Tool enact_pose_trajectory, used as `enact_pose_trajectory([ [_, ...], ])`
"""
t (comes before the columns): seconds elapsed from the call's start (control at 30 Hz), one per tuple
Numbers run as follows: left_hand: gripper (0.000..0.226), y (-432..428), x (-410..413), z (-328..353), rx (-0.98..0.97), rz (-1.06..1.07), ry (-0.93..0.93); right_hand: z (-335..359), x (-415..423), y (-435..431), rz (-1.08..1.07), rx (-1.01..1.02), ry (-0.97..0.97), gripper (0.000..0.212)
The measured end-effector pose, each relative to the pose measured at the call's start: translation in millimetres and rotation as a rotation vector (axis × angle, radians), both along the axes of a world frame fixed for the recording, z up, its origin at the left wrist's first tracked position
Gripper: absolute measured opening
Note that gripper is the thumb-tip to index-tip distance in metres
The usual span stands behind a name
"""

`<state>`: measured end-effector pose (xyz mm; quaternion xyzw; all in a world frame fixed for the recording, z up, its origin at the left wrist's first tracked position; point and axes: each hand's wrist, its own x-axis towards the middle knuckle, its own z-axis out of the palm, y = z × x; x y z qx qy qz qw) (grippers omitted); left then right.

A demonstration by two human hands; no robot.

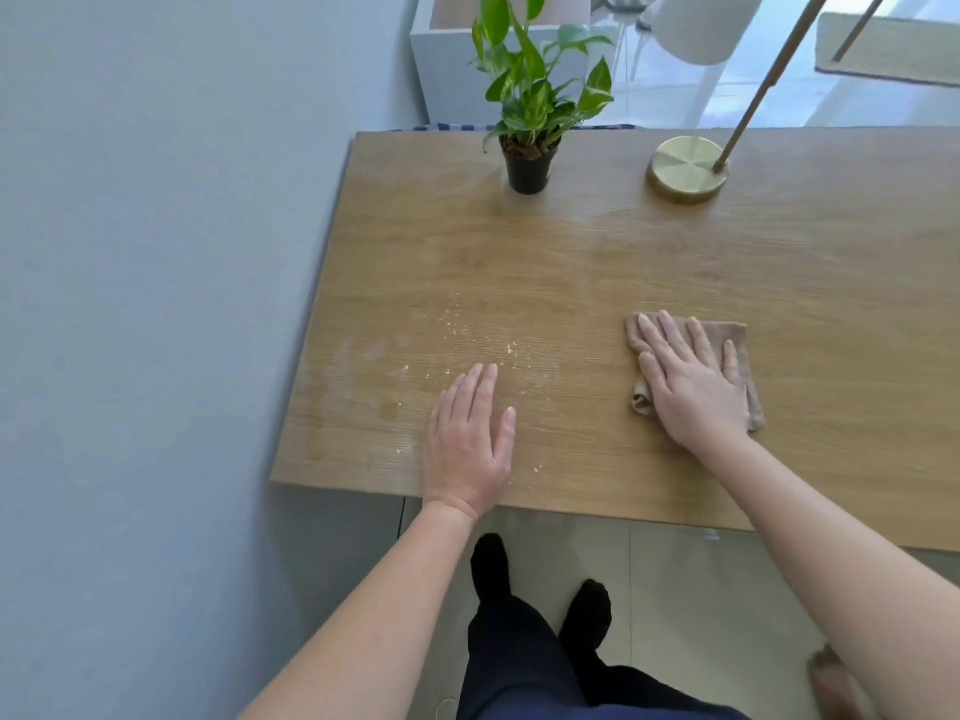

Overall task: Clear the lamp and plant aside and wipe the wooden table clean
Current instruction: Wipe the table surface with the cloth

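Observation:
The wooden table (675, 262) fills the middle of the head view. A green plant in a black pot (527, 171) stands near its far edge. To its right sits the lamp's round brass base (687, 169), its stem slanting up to a white shade. My right hand (688, 379) lies flat with spread fingers on a folded brown cloth (740, 345) at the right. My left hand (467, 444) rests palm down on the bare wood near the front edge, holding nothing. Pale crumbs (467, 335) and smears lie just beyond and left of it.
A grey wall (156, 304) runs along the table's left end. Behind the table stand a white box (452, 59) and a beige rug (893, 49). My legs in dark trousers and socks (540, 615) are on the tiled floor below the front edge.

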<state>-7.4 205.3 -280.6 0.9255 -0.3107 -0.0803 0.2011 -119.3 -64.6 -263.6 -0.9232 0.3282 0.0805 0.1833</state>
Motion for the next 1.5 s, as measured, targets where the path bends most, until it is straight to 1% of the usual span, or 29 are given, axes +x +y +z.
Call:
enact_pose_trajectory([
  [0.07, 0.061, 23.9, 22.1, 4.3, -0.029, 0.048, 0.003, -1.3, 37.0, 13.6, -0.115, 0.002, 0.008, 0.056],
  [0.1, 0.061, 37.8, 34.7, 5.0, -0.022, 0.076, -0.003, -1.7, 49.2, 25.5, -0.111, -0.005, 0.007, 0.056],
  [0.17, 0.063, 68.7, 59.4, 2.8, 0.012, 0.13, -0.02, -3.7, 54.4, 51.7, 0.01, -0.013, -0.02, 0.055],
  [0.27, 0.064, 117.5, 90.7, -5.7, 0.047, 0.203, -0.051, -7.4, 18.3, 72.7, 0.253, 0.001, -0.009, 0.053],
  [0.3, 0.063, 131.3, 99.4, -9.0, 0.054, 0.205, -0.07, -8.5, 3.6, 70.6, 0.295, 0.001, -0.003, 0.053],
  [0.37, 0.063, 150.8, 114.5, -14.3, 0.066, 0.181, -0.092, -5.6, -12.9, 55.5, 0.309, 0.013, 0.008, 0.053],
  [0.43, 0.062, 160.7, 127.3, -19.4, 0.062, 0.143, -0.1, -4.2, -2.0, 41.4, 0.226, -0.001, 0.002, 0.052],
  [0.57, 0.062, 160.2, 131.5, -22.8, 0.031, 0.139, -0.103, -3.6, 75.1, 43.8, -0.09, 0.026, -0.034, 0.054],
  [0.6, 0.062, 159.8, 130.6, -22.6, 0.024, 0.136, -0.103, -5.0, 92.0, 51.9, -0.125, 0.027, -0.035, 0.054],
  [0.63, 0.063, 159.7, 130.6, -22.5, 0.019, 0.128, -0.105, -6.2, 104.2, 62.8, -0.115, 0.027, -0.034, 0.054],
  [0.67, 0.063, 160.2, 131.7, -22.3, 0.019, 0.121, -0.103, -7.1, 110.5, 75.3, -0.068, 0.028, -0.038, 0.054],
  [0.73, 0.063, 160.1, 133.8, -22.0, 0.018, 0.108, -0.086, -7.7, 100.5, 98.4, 0.102, 0.03, -0.036, 0.053],
  [0.8, 0.064, 157.9, 135.6, -20.6, -0.002, 0.112, -0.064, -4.9, 67.4, 106.7, 0.285, 0.044, -0.02, 0.051],
  [0.87, 0.064, 154.9, 137.5, -19.3, -0.021, 0.119, -0.061, 0.1, 31.5, 91.2, 0.382, 0.052, 0.01, 0.051],
  [0.9, 0.065, 153.9, 138.1, -19.4, -0.024, 0.121, -0.069, 3.7, 19.3, 77.9, 0.379, 0.058, 0.032, 0.051],
  [0.97, 0.065, 152.8, 137.7, -21.3, -0.019, 0.119, -0.08, 6.8, 15.1, 52.0, 0.291, 0.068, 0.05, 0.049],
  [1.07, 0.066, 152.4, 136.5, -21.2, -0.02, 0.118, -0.099, 6.7, 59.6, 43.7, 0.06, 0.085, 0.018, 0.048],
  [1.13, 0.065, 151.8, 138.5, -21.9, -0.022, 0.116, -0.104, 4.3, 98.2, 58.8, -0.028, 0.085, 0.001, 0.051],
  [1.17, 0.065, 152.2, 138.5, -22.9, -0.021, 0.121, -0.107, 1.3, 110.8, 70.9, -0.016, 0.089, -0.006, 0.052],
  [1.23, 0.065, 153.7, 137.4, -25.0, -0.024, 0.126, -0.113, -3.4, 115.7, 101.0, 0.086, 0.092, -0.02, 0.052],
  [1.37, 0.064, 154.8, 136.9, -24.0, -0.029, 0.117, -0.126, -2.5, 48.7, 148.9, 0.384, 0.094, -0.01, 0.05],
  [1.43, 0.064, 155.3, 137.4, -24.8, -0.028, 0.119, -0.133, 2.9, 7.6, 133.0, 0.464, 0.065, 0.024, 0.05],
  [1.5, 0.064, 155.5, 137.7, -25.9, -0.029, 0.116, -0.135, 7.3, -16.1, 98.8, 0.412, 0.054, 0.056, 0.049],
])
